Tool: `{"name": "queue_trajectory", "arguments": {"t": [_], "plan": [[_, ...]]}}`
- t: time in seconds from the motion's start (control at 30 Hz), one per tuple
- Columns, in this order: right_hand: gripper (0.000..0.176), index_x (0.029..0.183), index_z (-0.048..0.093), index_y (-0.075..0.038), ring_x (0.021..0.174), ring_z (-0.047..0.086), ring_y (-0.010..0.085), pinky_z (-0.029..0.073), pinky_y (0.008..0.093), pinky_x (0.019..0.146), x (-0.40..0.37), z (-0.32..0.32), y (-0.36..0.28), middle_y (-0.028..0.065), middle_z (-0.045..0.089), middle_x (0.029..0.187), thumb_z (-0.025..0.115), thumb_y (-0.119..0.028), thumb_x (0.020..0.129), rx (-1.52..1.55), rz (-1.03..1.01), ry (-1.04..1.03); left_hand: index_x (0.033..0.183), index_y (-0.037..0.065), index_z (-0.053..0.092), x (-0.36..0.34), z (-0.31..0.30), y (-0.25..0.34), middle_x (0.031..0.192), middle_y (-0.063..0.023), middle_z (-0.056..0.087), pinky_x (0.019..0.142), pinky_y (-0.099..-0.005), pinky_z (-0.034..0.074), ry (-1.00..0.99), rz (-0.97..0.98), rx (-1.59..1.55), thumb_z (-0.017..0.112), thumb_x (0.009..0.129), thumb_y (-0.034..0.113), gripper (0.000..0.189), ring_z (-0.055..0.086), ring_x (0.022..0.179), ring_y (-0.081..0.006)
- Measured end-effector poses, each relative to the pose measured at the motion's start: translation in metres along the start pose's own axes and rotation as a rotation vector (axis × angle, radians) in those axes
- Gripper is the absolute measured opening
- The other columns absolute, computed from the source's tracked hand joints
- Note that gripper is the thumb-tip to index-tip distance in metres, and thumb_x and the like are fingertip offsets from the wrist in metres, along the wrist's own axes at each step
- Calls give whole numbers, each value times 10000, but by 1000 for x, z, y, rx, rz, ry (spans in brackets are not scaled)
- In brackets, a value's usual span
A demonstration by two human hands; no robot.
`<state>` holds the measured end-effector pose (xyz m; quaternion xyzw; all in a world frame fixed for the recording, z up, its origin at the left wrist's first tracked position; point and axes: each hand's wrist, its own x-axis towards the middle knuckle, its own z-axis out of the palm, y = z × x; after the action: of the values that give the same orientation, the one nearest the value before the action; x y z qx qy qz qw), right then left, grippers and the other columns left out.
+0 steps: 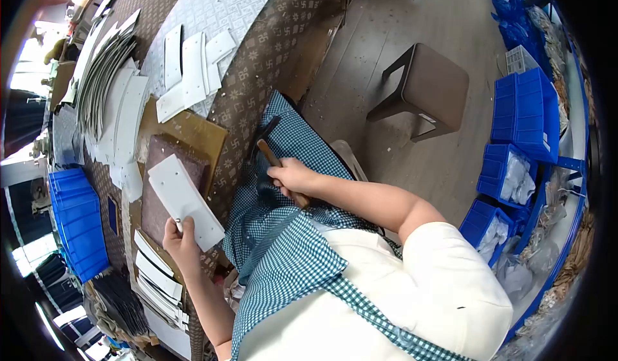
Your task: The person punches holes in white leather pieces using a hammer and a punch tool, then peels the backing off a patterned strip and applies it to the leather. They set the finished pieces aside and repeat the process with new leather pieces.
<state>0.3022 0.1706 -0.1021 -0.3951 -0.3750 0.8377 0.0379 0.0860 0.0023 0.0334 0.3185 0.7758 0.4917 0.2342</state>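
My left hand is at the lower left edge of a white, roughly rectangular panel marked with small dark dots, its thumb and fingers closed on that edge. Something small and metallic shows between the fingertips; what it is I cannot make out. The panel is over a maroon block, which sits on a tan board. Closed around a wooden handle, my right hand holds a hammer in front of the checkered apron. The hammer's dark head is partly lost against the apron.
More white panels lie on the patterned tabletop. Long strips are stacked beyond them, and white pieces lie nearer. A blue bin stands at left. On the right are a brown stool and blue bins.
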Motion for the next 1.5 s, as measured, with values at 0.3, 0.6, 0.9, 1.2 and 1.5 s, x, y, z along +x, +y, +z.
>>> {"name": "queue_trajectory", "arguments": {"t": [0.3,0.6,0.9,1.2,1.5], "plan": [[195,864,446,-70,450,490,97,411,261,399,-1,-8,5,6,499,669,526,-204,980,277,-272,80,969,-13,638,30,21,22,774,49,588,578,-188,357,26,-66,12,599,977,129,148,493,673,-24],[176,922,473,-44,429,473,100,397,248,393,-28,-27,1,18,493,672,531,-201,979,230,-169,136,980,-6,639,97,56,29,827,45,604,650,-210,433,-80,-62,-201,633,975,171,177,522,747,-35],[131,1007,475,-64,441,427,84,381,231,387,-47,-51,-1,8,450,681,502,-191,1018,126,-270,273,986,-37,659,98,52,17,768,35,621,609,-223,430,39,-5,-204,644,974,237,274,521,701,-34],[163,1085,468,-31,430,406,76,365,221,377,-57,-40,-11,15,458,683,511,-170,1010,83,-417,224,1059,19,666,109,42,27,808,69,613,573,-189,395,5,-51,-480,636,986,236,230,499,687,-4],[231,1062,488,-42,459,431,75,382,212,413,-61,-11,-21,12,487,693,562,-253,1001,-25,-424,45,1071,6,659,154,76,67,835,62,613,625,-193,428,-38,159,-520,633,990,237,245,492,739,-5]]}}
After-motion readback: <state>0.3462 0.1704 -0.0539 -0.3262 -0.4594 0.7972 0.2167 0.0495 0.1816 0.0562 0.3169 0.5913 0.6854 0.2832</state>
